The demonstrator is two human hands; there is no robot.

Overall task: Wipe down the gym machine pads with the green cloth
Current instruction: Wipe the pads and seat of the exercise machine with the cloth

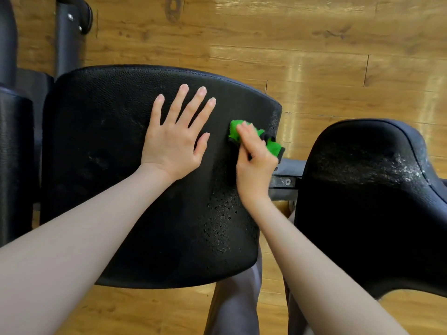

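A large black leather pad [101, 146] fills the middle of the view. My left hand [174, 139] lies flat on it with fingers spread and straight. My right hand [254, 160] grips a bunched green cloth [235, 129] with a dark edge and holds it against the pad near its right edge. Part of the cloth sticks out to the right of my fingers. The pad's right side looks speckled and worn. A second black pad [367, 209] sits to the right, with pale scuffed patches on its upper surface.
A grey metal bracket [286, 180] joins the two pads. Black padded rollers and a dark frame post [65, 39] stand at the far left. Wooden plank floor [314, 56] lies beyond and below. Grey trouser legs [234, 308] show under the pad.
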